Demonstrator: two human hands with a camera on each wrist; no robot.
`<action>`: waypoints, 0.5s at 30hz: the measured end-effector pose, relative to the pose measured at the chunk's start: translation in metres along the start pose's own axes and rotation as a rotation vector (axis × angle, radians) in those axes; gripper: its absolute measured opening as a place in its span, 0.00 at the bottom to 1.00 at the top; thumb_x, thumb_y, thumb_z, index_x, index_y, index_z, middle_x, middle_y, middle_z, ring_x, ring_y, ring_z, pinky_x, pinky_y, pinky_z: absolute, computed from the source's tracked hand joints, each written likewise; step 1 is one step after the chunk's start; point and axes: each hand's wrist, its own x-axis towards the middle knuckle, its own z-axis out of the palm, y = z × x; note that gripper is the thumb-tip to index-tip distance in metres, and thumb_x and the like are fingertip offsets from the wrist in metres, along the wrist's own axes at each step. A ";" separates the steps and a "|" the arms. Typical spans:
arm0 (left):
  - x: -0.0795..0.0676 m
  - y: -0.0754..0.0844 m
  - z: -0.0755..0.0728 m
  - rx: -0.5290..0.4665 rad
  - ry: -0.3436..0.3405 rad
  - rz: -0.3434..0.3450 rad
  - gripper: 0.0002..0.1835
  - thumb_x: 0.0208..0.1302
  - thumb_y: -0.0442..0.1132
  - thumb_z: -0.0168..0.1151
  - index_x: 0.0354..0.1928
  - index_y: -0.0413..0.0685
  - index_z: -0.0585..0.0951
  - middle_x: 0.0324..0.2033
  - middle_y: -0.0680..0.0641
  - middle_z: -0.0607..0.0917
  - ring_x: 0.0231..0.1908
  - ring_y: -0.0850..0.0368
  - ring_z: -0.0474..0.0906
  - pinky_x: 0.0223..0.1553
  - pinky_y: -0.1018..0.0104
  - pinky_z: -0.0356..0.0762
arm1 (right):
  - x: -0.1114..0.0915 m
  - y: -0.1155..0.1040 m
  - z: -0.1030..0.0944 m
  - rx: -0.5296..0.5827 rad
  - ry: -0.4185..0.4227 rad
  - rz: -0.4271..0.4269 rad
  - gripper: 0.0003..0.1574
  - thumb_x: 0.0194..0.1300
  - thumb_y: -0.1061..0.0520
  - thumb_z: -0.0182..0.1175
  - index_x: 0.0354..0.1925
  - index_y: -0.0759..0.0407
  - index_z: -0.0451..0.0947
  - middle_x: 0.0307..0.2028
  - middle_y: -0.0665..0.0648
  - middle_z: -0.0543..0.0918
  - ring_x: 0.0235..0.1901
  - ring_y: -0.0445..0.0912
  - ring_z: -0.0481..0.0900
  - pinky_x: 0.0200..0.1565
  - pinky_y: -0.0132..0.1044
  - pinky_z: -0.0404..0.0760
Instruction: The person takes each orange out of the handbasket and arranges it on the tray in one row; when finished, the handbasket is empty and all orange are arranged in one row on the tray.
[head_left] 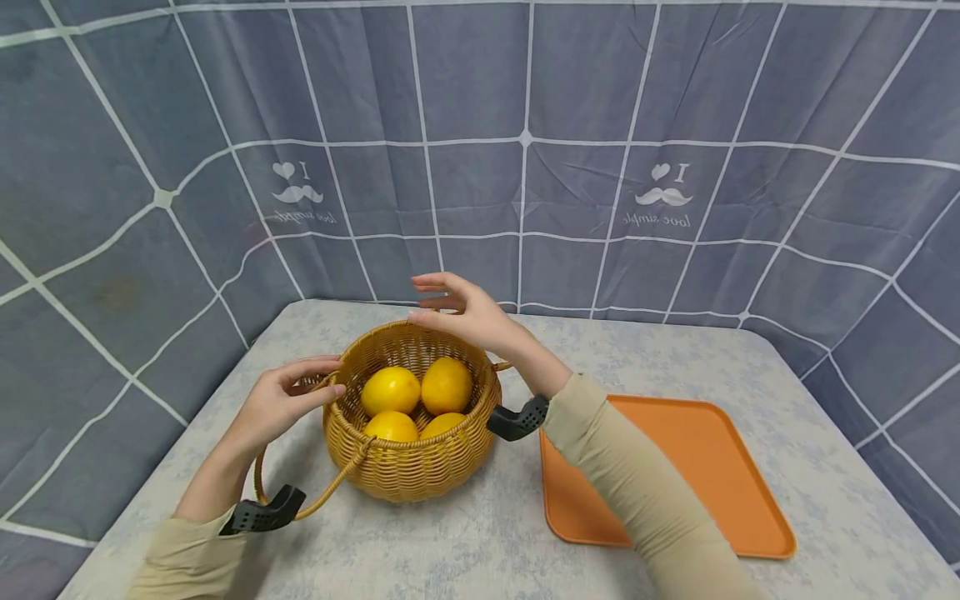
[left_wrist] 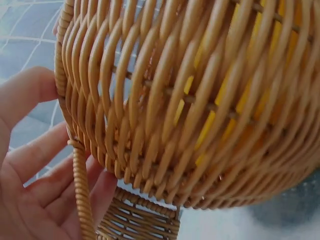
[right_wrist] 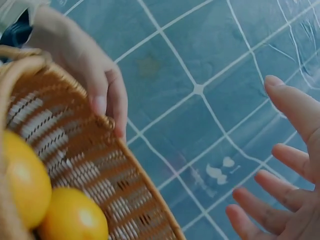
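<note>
A woven wicker basket (head_left: 412,473) stands on the table, with several smooth yellow fruits (head_left: 391,390) inside; their exact kind I cannot tell. At the basket's left rim my left hand (head_left: 279,402) grips the edge between thumb and fingers, as the right wrist view also shows. One looped handle (head_left: 330,493) hangs down beside that wrist. My right hand (head_left: 474,315) hovers over the far rim, its fingers spread and extended, holding nothing. In the right wrist view, a gap separates the right hand (right_wrist: 285,195) from the basket wall (right_wrist: 145,200).
To the right lies a flat orange tray (head_left: 697,467), partly covered by my right forearm. A pale mottled tabletop (head_left: 465,550) carries everything. Grey-blue curtains with white grid lines (head_left: 480,192) enclose the back and sides.
</note>
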 end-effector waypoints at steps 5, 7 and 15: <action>0.002 0.001 0.001 0.006 0.021 -0.070 0.28 0.58 0.56 0.64 0.56 0.48 0.78 0.58 0.48 0.74 0.57 0.52 0.68 0.47 0.74 0.70 | 0.016 0.000 0.011 0.143 0.016 0.047 0.30 0.65 0.50 0.60 0.63 0.51 0.67 0.61 0.53 0.71 0.54 0.43 0.74 0.54 0.42 0.74; 0.003 0.000 0.002 0.006 0.029 -0.071 0.28 0.58 0.56 0.64 0.56 0.48 0.78 0.57 0.48 0.75 0.57 0.53 0.69 0.48 0.75 0.70 | 0.022 0.001 0.015 0.218 0.022 0.067 0.29 0.65 0.52 0.60 0.63 0.52 0.68 0.60 0.54 0.71 0.53 0.44 0.74 0.54 0.43 0.75; 0.004 -0.006 0.004 -0.009 0.060 -0.027 0.24 0.60 0.53 0.64 0.54 0.47 0.79 0.55 0.50 0.77 0.53 0.64 0.70 0.47 0.78 0.70 | 0.042 0.014 0.034 0.283 0.001 0.112 0.27 0.65 0.55 0.61 0.61 0.55 0.69 0.58 0.55 0.74 0.51 0.43 0.76 0.56 0.47 0.73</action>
